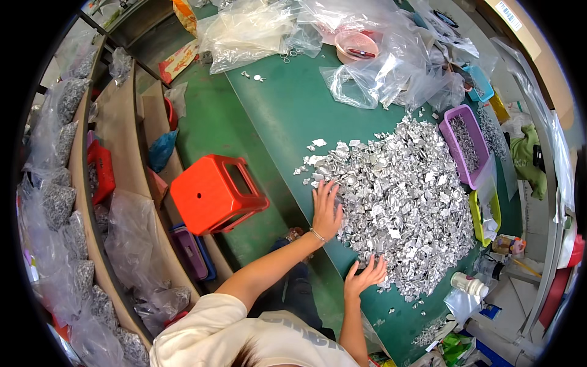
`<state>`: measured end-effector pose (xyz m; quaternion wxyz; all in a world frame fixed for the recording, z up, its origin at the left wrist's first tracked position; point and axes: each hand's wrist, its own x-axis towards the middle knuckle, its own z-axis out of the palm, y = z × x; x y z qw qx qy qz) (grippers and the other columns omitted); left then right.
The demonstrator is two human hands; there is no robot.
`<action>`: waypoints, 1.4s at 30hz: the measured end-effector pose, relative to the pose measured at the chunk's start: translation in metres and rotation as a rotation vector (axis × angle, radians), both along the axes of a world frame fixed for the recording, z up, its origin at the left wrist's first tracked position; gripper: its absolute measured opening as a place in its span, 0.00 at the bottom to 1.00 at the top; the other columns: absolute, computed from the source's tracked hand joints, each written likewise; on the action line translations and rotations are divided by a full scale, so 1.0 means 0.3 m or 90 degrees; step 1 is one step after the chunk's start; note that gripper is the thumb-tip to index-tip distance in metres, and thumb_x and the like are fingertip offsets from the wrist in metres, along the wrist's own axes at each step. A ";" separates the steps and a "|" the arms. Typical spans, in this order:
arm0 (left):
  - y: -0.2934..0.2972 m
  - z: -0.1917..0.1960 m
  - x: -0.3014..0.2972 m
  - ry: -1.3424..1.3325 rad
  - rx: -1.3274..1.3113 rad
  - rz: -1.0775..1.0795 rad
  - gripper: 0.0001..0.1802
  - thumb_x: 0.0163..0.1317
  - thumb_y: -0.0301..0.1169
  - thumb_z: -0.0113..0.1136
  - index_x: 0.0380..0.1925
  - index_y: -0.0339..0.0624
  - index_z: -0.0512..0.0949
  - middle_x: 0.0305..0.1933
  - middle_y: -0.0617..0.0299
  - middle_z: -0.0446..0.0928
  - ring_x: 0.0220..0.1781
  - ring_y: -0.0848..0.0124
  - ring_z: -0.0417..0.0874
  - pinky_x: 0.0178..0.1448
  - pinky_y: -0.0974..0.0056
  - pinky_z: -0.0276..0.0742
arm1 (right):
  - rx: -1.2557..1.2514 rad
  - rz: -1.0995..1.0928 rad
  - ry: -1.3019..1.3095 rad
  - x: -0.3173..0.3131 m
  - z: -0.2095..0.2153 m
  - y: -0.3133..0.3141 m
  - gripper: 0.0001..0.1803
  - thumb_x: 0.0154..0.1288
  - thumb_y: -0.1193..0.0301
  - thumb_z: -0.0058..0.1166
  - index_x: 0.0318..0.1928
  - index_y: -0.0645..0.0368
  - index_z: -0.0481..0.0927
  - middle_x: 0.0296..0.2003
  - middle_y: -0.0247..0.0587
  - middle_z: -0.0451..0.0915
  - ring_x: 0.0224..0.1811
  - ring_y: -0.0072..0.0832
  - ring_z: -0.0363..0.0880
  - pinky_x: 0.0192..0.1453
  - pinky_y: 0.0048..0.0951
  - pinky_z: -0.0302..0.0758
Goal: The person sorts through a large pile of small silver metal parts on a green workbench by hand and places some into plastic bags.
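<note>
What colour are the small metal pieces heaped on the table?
The small metal pieces are silvery grey, best seen in the head view.

we spread our left hand (327,214) at the edge of a heap of small silver metal pieces (403,202), our right hand (365,278) at its lower edge. on our green table (269,107), a purple basket (482,147) stands beside the heap; a red stool (205,196) stands to our left.
</note>
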<state>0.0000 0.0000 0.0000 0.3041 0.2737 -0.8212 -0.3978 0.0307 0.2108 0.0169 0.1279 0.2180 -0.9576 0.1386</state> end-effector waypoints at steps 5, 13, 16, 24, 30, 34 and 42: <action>-0.221 0.061 -0.109 -0.018 -0.068 -0.003 0.20 0.52 0.26 0.58 0.48 0.41 0.73 0.52 0.56 0.70 0.59 0.55 0.67 0.63 0.46 0.54 | -0.031 0.011 0.004 0.056 0.022 -0.005 0.19 0.62 0.66 0.47 0.52 0.61 0.71 0.57 0.52 0.66 0.63 0.51 0.58 0.66 0.54 0.47; -0.353 0.029 -0.269 -0.249 -0.272 -0.116 0.05 0.46 0.29 0.62 0.26 0.47 0.81 0.35 0.63 0.74 0.45 0.64 0.71 0.52 0.54 0.59 | -0.060 0.004 -0.042 0.116 0.049 0.035 0.20 0.61 0.69 0.47 0.52 0.64 0.70 0.56 0.51 0.67 0.62 0.50 0.59 0.65 0.52 0.49; -0.371 0.054 -0.287 -0.179 -0.258 -0.096 0.04 0.47 0.26 0.62 0.25 0.43 0.81 0.31 0.59 0.76 0.40 0.63 0.75 0.50 0.54 0.64 | -0.087 -0.004 -0.048 0.129 0.067 0.051 0.20 0.60 0.70 0.47 0.53 0.65 0.70 0.55 0.50 0.68 0.61 0.49 0.60 0.65 0.50 0.50; -0.451 0.267 -0.318 -0.032 0.312 -0.105 0.07 0.55 0.21 0.60 0.35 0.35 0.81 0.32 0.61 0.80 0.33 0.76 0.81 0.38 0.71 0.77 | -0.260 -0.054 -0.110 0.092 0.174 0.011 0.21 0.58 0.79 0.47 0.54 0.67 0.68 0.49 0.51 0.71 0.54 0.44 0.67 0.61 0.41 0.59; -0.322 0.456 -0.261 0.041 0.789 -0.267 0.13 0.59 0.21 0.57 0.45 0.31 0.75 0.36 0.58 0.79 0.38 0.72 0.80 0.45 0.69 0.79 | -0.563 -0.078 -0.307 -0.023 0.305 -0.111 0.23 0.63 0.81 0.45 0.60 0.63 0.63 0.49 0.44 0.73 0.49 0.28 0.71 0.55 0.27 0.67; -0.207 0.491 -0.189 0.051 0.942 -0.365 0.17 0.60 0.20 0.54 0.50 0.29 0.72 0.40 0.55 0.78 0.43 0.70 0.80 0.48 0.67 0.79 | -0.756 -0.019 -0.403 -0.106 0.441 -0.221 0.24 0.66 0.78 0.45 0.62 0.63 0.60 0.54 0.47 0.71 0.53 0.30 0.71 0.55 0.28 0.68; -0.045 0.539 -0.044 0.064 1.029 -0.460 0.21 0.59 0.20 0.55 0.54 0.29 0.69 0.45 0.53 0.76 0.49 0.67 0.78 0.57 0.65 0.75 | -0.821 0.010 -0.570 -0.126 0.533 -0.222 0.13 0.71 0.72 0.42 0.48 0.69 0.71 0.36 0.46 0.80 0.32 0.25 0.79 0.33 0.22 0.73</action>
